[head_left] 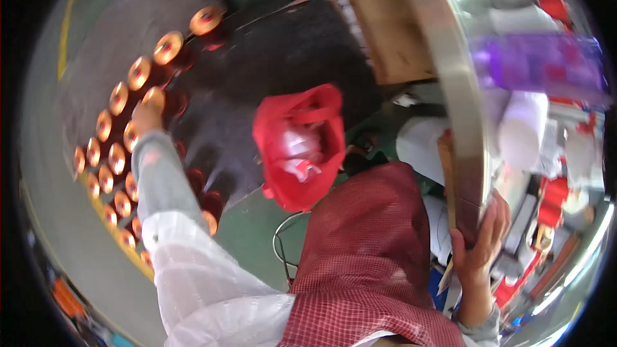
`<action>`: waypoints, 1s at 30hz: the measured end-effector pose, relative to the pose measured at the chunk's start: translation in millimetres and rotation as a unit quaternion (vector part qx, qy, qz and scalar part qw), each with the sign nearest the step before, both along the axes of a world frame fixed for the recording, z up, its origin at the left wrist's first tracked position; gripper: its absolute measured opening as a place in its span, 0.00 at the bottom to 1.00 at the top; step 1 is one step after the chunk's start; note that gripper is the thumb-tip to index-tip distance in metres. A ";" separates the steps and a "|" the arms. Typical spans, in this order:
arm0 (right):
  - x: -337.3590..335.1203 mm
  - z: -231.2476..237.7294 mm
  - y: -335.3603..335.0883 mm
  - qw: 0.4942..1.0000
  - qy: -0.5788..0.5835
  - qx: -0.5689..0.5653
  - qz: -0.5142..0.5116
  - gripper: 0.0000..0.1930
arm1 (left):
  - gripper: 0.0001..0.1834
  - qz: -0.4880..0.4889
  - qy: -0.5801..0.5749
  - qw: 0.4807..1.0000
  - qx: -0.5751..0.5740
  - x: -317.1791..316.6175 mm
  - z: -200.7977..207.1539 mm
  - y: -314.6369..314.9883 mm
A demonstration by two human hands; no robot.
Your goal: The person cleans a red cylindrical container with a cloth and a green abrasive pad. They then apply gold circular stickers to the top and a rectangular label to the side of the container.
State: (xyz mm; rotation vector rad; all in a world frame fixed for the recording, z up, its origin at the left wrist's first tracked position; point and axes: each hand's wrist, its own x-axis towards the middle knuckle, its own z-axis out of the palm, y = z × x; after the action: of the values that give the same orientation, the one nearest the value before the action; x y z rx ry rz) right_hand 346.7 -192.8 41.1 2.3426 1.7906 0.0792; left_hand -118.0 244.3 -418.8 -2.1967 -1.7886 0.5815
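My left hand point(148, 115) is at the end of my stretched-out arm, its fingers closed at the rim of a copper-coloured spool point(154, 97); motion blurs the fingertips. Around it stand rows of similar spools point(139, 72), round-topped with small red centres and dark red sides. On the right, my right hand point(482, 238) rests at the metal edge of a workbench point(459, 83). Its thumb is apart from the stretched fingers, and no loose object shows in it.
A red bag point(273, 125) with clear plastic inside sits open before my red checked apron point(366, 238). Beyond it are a dark board point(302, 45) and a cardboard box point(389, 29). A purple translucent bin point(546, 61) and a white roll point(522, 128) crowd the bench.
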 end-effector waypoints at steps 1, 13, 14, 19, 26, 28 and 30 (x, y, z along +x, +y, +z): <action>2.1 -0.5 1.1 1.000 0.002 0.011 -0.012 0.41 | 0.17 -0.027 -0.034 0.998 -0.047 -14.3 -13.4 7.5; 3.7 13.8 4.0 0.994 0.077 0.060 -0.047 0.38 | 0.27 -0.009 -0.596 0.790 0.145 175.5 112.4 -115.9; 3.4 13.9 3.7 0.992 0.087 0.081 -0.046 0.37 | 0.26 -0.023 -0.642 0.753 0.138 196.8 136.7 -140.2; 19.1 2.7 -11.3 0.965 0.125 0.214 -0.079 0.34 | 0.25 -0.057 -0.815 0.576 -0.034 275.7 294.2 -281.1; 31.5 23.3 -67.5 0.969 0.065 0.223 -0.088 0.31 | 0.19 -0.293 -0.803 0.517 -0.039 347.6 403.5 -363.5; 25.3 48.6 -96.7 0.957 0.111 0.261 -0.066 0.30 | 0.19 -0.368 -0.757 0.539 -0.028 383.2 448.0 -346.5; 17.2 65.8 -126.1 0.950 0.143 0.271 -0.065 0.29 | 0.24 -0.479 -0.652 0.580 0.098 430.7 487.4 -321.6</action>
State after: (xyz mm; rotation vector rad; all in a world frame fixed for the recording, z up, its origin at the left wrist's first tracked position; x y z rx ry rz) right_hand 363.9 -318.9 106.9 2.9850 1.9252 0.2549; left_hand 312.7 -77.4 68.6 -2.9743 -0.3340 -1.7359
